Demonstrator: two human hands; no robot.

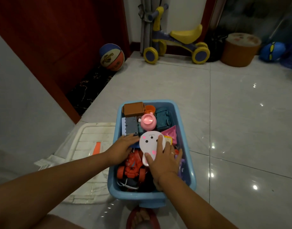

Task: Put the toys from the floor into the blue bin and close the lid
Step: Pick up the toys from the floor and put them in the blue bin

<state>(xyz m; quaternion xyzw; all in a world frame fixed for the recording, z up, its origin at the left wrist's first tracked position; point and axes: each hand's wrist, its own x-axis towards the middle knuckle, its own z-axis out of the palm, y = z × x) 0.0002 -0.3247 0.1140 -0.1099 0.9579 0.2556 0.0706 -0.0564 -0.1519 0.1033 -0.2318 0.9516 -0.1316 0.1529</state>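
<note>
At the left of the frame the white lid (85, 146) lies flat on the floor beside the blue bin (185, 138); it looks light, thin and a little bendy, best taken by its long edges. The left hand (123, 146) rests flat and open on the toys in the bin. The right hand (165, 157), fingers spread, presses on a white face-shaped toy (149, 142) at the center, likely light, hard plastic.
</note>
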